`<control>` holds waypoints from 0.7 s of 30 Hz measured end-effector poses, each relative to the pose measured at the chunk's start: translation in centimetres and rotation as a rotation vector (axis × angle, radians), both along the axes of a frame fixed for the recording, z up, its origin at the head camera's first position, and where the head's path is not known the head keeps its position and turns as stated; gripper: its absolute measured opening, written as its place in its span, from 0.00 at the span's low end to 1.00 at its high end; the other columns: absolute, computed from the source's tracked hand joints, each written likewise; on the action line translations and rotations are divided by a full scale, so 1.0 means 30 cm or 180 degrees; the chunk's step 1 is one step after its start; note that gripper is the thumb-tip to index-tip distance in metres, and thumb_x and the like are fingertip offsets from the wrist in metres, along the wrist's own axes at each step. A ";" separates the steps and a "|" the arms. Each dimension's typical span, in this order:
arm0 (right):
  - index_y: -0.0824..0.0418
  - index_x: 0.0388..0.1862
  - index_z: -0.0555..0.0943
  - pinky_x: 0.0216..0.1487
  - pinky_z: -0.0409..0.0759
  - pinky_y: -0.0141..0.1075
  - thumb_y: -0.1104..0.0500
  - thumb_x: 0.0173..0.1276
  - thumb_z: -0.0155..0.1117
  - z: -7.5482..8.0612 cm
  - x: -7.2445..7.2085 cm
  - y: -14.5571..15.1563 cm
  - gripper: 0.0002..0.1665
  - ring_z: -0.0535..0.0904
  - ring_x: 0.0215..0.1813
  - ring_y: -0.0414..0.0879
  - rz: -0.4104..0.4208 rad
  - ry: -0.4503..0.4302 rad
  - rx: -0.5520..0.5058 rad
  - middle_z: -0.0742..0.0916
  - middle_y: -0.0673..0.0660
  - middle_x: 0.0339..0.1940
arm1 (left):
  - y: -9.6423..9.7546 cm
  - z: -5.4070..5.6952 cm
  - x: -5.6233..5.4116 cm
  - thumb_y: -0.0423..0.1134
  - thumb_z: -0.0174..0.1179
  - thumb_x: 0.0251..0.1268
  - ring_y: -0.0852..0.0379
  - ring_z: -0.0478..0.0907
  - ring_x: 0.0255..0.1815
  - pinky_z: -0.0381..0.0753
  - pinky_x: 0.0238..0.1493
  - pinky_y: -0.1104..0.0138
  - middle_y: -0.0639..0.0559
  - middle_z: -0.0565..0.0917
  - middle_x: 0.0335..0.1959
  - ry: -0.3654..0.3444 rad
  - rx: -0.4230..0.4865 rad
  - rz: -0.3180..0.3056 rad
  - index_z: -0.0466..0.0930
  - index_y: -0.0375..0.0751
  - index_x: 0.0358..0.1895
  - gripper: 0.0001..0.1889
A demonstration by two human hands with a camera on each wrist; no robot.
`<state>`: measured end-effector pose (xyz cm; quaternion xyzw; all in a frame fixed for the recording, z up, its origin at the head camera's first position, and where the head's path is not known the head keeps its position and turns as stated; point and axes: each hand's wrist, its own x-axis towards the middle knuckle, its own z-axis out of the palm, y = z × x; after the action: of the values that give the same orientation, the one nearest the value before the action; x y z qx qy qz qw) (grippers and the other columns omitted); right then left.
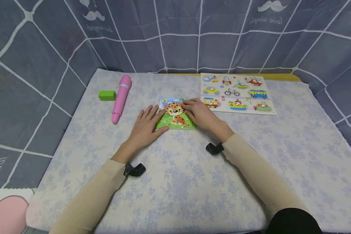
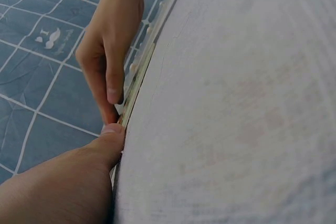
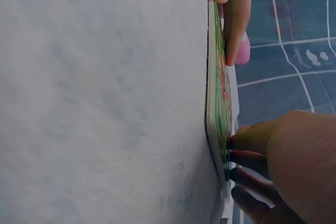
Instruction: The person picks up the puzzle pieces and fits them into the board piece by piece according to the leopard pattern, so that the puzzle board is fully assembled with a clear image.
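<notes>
A small leopard puzzle board (image 1: 179, 121), with a green and blue picture, lies flat on the cloth-covered table. My left hand (image 1: 145, 128) rests at its left side, fingers extended; its thumb lies by the lower left edge and the index fingertip reaches the picture. From the right, my right hand (image 1: 203, 113) touches the upper right part of the board with slightly bent fingers. In the right wrist view, several fingertips of the right hand (image 3: 299, 156) meet the surface of the board (image 3: 221, 93), seen edge-on. Nothing shows clearly held between these fingers.
A pink stick-shaped toy (image 1: 121, 99) and a green block (image 1: 107, 95) lie to the left. Behind my right hand is a wooden vehicle peg puzzle (image 1: 239, 94). A tiled-pattern curtain (image 1: 181, 52) hangs along the table's back edge. A pink and white seat-like item (image 1: 6, 211) stands front left.
</notes>
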<state>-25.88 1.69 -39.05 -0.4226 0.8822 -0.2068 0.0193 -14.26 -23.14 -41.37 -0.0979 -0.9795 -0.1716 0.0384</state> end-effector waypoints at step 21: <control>0.66 0.82 0.64 0.87 0.55 0.50 0.53 0.88 0.49 -0.012 0.069 -0.019 0.31 0.55 0.87 0.60 0.0030 -0.0043 0.0449 0.67 0.63 0.84 | -0.002 -0.020 0.005 0.63 0.56 0.78 0.41 0.43 0.89 0.37 0.87 0.43 0.43 0.55 0.87 0.0047 0.0008 -0.0017 0.58 0.52 0.85 0.40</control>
<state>-23.82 1.12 -39.42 -0.4230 0.8924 -0.1468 0.0559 -14.10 -23.20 -41.97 -0.1017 -0.9788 -0.1722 0.0453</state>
